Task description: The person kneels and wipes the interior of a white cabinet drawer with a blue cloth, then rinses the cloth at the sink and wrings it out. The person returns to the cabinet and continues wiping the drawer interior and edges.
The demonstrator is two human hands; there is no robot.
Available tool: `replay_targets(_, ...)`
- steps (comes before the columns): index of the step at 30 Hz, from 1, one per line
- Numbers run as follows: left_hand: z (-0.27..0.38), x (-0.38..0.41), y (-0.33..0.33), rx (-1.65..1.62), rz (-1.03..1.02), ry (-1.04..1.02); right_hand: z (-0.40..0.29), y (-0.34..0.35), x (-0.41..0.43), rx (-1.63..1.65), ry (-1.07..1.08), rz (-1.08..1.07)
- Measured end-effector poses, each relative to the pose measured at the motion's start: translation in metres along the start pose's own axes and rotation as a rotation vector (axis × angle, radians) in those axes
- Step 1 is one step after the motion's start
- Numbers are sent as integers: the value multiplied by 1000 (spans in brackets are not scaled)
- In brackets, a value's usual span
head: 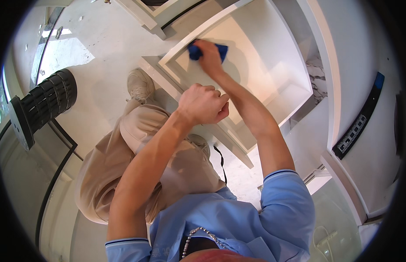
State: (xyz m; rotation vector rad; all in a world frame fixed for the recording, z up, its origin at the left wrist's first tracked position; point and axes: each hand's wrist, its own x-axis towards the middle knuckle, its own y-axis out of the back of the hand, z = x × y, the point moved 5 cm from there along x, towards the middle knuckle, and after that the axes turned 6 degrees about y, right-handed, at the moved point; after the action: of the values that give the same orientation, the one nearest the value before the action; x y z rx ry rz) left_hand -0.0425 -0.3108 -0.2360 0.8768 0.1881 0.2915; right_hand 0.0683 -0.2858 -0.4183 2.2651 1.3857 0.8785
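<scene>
An open white drawer [278, 34] is pulled out in front of me. Inside it, my right hand [209, 59] presses a bunched blue cloth [222, 50] against the bottom panel, close to the drawer's far-left side. My left hand [203, 104] is curled into a fist above the drawer's front panel [167, 77], with nothing visible in it. Whether that fist touches the drawer, I cannot tell. The right forearm reaches across the drawer, just beyond the left fist.
A ribbed black plastic cylinder [49, 98], perhaps a collapsible stool, is at the left. On a white surface at the right lies a long black strip [358, 121] with a row of square openings. Debris is scattered on the pale floor [108, 36]. Another white cabinet [150, 23] stands beyond.
</scene>
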Motion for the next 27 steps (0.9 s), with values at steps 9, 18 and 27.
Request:
replay_targets(9, 1, -1, 1, 63, -10, 0, -41, -24, -1, 88, 404, -360)
replay_targets(18, 2, 0, 2, 18, 89, -40, -48, -33, -4, -39, 360, -401)
replay_targets(27, -1, -2, 1, 36, 68, -14, -33, -15, -19, -57, 584, -592)
